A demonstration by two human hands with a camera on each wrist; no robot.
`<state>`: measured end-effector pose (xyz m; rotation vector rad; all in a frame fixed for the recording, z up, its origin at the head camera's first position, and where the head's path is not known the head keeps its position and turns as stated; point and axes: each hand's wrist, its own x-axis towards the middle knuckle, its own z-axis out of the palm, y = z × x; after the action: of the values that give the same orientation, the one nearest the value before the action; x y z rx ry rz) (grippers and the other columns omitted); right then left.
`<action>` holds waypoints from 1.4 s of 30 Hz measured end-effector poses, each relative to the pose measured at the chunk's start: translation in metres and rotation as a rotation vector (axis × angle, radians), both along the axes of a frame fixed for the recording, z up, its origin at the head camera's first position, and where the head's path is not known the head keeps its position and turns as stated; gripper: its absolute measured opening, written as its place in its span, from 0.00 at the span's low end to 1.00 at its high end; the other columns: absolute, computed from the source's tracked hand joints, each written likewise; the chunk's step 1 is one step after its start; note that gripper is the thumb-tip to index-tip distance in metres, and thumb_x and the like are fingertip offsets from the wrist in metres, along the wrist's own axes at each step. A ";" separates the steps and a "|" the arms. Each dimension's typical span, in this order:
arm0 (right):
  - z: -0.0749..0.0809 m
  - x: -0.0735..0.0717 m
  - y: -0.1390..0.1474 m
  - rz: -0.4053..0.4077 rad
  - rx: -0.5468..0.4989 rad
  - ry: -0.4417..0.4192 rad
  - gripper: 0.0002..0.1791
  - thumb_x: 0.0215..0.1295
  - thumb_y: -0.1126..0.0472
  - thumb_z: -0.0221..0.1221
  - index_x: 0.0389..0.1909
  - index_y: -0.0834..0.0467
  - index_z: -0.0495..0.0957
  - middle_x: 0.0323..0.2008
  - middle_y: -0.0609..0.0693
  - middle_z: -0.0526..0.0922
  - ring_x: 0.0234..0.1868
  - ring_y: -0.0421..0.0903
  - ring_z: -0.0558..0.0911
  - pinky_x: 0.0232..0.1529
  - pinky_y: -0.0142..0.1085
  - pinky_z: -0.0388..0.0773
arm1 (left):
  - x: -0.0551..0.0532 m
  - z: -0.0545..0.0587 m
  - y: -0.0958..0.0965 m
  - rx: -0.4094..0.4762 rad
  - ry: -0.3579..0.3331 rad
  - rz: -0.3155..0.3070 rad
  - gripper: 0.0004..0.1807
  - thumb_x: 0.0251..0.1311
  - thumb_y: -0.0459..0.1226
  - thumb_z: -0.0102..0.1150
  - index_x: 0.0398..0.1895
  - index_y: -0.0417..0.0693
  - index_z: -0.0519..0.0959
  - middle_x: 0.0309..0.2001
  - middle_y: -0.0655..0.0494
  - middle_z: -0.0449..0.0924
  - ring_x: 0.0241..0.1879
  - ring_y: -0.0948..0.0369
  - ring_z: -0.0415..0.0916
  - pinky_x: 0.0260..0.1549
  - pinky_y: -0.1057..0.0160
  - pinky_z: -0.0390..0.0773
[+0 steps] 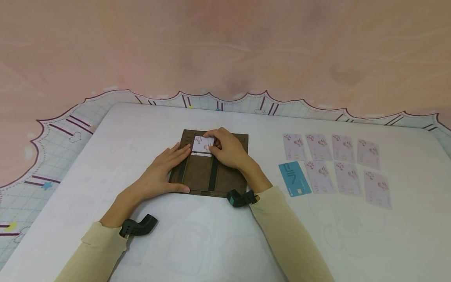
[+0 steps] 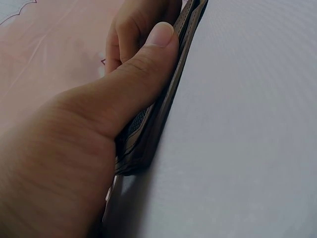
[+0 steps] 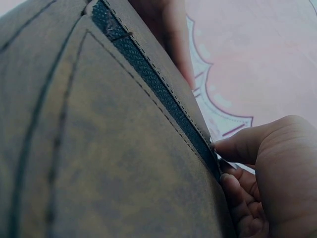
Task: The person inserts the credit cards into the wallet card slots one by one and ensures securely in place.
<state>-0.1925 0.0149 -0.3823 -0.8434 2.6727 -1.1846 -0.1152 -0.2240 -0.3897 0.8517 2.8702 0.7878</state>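
Note:
A brown wallet (image 1: 230, 178) lies unfolded on the white table, with dark elastic bands running down it. On its upper middle part is a white card (image 1: 201, 144) with a pinkish print; a pale strip shows just below it. My right hand (image 1: 230, 150) pinches this card at its right side, thumb low and index finger at the top edge. With fingers spread and fairly straight, my left hand (image 1: 163, 170) presses on the wallet's left side. The left thumb (image 2: 143, 59) rests along the wallet's edge in the left wrist view. In the right wrist view the wallet (image 3: 124, 134) hides most of the card.
Several pale pink-printed cards (image 1: 318, 178) lie in two rows to the right of the wallet. A blue card (image 1: 295, 179) marked VIP is at the near left of that group. Behind the table (image 1: 176, 243) runs a patterned cloth border (image 1: 225, 102).

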 end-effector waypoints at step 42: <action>-0.001 0.002 0.001 0.026 -0.023 0.043 0.12 0.67 0.66 0.55 0.43 0.52 0.85 0.44 0.49 0.75 0.37 0.44 0.73 0.38 0.34 0.71 | 0.001 0.002 0.001 0.007 0.025 -0.020 0.58 0.42 0.55 0.73 0.74 0.42 0.54 0.74 0.48 0.51 0.73 0.47 0.38 0.69 0.46 0.39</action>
<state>-0.1910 0.0163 -0.3834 -0.9141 2.6776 -1.2081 -0.1146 -0.2229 -0.3876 0.8963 2.8768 0.7907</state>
